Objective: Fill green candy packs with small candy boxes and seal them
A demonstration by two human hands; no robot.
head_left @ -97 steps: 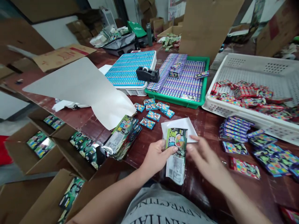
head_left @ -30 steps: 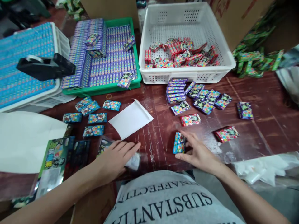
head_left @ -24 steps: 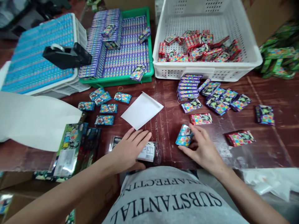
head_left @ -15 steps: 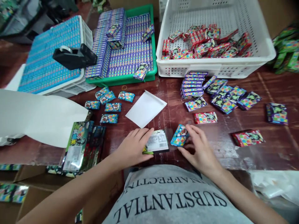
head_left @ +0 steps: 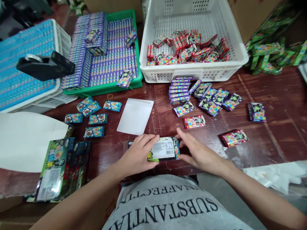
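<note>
My left hand [head_left: 140,153] lies over a flat printed pouch [head_left: 164,149] with a white barcode label and grips it near the table's front edge. At the pouch's right end is a small blue box [head_left: 177,148], mostly hidden by the pouch. The thumb and fingers of my right hand [head_left: 198,151] close on the box's right side. How deep the box sits in the pouch I cannot tell. A white paper sheet or envelope [head_left: 135,116] lies just beyond my left hand. Further left, more printed pouches [head_left: 51,169] are stacked at the table edge.
Several blue boxes [head_left: 96,118] lie left of the paper. Purple boxes [head_left: 211,105] and red boxes [head_left: 195,121] are on the right. Behind stand a green tray [head_left: 103,91] of purple boxes and a white crate [head_left: 192,72] of red ones. A tape dispenser [head_left: 45,67] rests on blue boxes.
The pouch has gone from upright to flat on the table, and the white paper has turned. My right hand has brought the blue box leftward to the pouch's right end.
</note>
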